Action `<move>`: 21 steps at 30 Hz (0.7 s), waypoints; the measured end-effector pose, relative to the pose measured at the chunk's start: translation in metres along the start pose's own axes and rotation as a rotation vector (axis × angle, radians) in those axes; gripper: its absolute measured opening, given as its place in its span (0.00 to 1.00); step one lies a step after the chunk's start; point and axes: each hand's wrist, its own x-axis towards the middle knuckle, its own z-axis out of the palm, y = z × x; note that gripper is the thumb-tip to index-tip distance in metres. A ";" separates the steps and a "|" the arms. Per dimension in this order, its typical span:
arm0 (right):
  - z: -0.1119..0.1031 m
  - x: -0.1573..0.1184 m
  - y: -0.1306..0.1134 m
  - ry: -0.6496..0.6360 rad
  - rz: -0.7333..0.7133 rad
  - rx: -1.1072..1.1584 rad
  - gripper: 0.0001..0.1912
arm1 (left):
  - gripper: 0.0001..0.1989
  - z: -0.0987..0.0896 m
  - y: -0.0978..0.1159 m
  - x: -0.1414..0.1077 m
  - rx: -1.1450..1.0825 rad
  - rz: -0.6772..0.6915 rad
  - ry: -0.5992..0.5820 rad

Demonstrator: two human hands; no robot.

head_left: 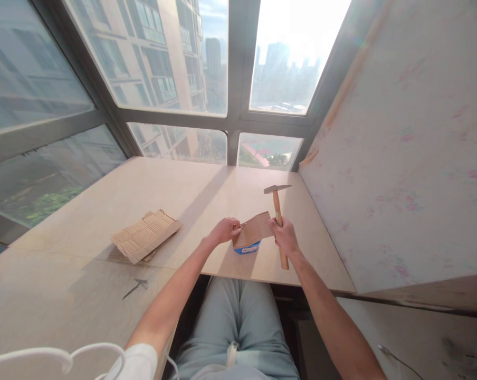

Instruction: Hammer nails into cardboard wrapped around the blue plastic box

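Note:
My right hand [286, 237] is wrapped round the wooden handle of a hammer [277, 203], its metal head pointing up and away from me. The same hand's fingers touch the right edge of a piece of cardboard [257, 228]. At the cardboard's left edge, my left hand [225, 230] has its fingertips pinched together; whether they grip the cardboard or something small at its edge is too fine to make out. Beneath the cardboard sits a small blue object [247, 249], mostly covered, near the front edge of the wooden table [238, 269].
A stack of corrugated cardboard pieces [146, 235] lies to the left. Several thin nails [137, 286] rest nearer me. A window frame [234, 79] borders the far side, a papered wall [412, 158] the right. A white cable [28, 354] loops at lower left.

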 end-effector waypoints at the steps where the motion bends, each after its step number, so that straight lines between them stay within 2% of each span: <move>1: 0.000 0.000 0.000 0.000 0.002 0.000 0.13 | 0.05 0.000 0.000 0.001 -0.005 -0.007 0.003; 4: 0.000 -0.001 0.001 0.001 0.009 0.002 0.13 | 0.07 0.001 0.000 0.003 -0.054 -0.021 0.019; 9: -0.003 -0.001 0.006 0.011 0.013 0.003 0.14 | 0.12 0.008 0.000 0.003 -0.277 -0.057 0.048; 13: -0.006 -0.002 0.012 0.023 0.026 0.006 0.14 | 0.15 0.013 0.003 0.004 -0.397 -0.087 0.121; 16: -0.008 -0.004 0.015 0.036 0.044 0.009 0.14 | 0.14 0.014 0.004 0.006 -0.461 -0.076 0.159; 21: -0.011 -0.005 0.020 0.045 0.063 0.016 0.13 | 0.11 0.017 0.002 0.008 -0.531 -0.109 0.143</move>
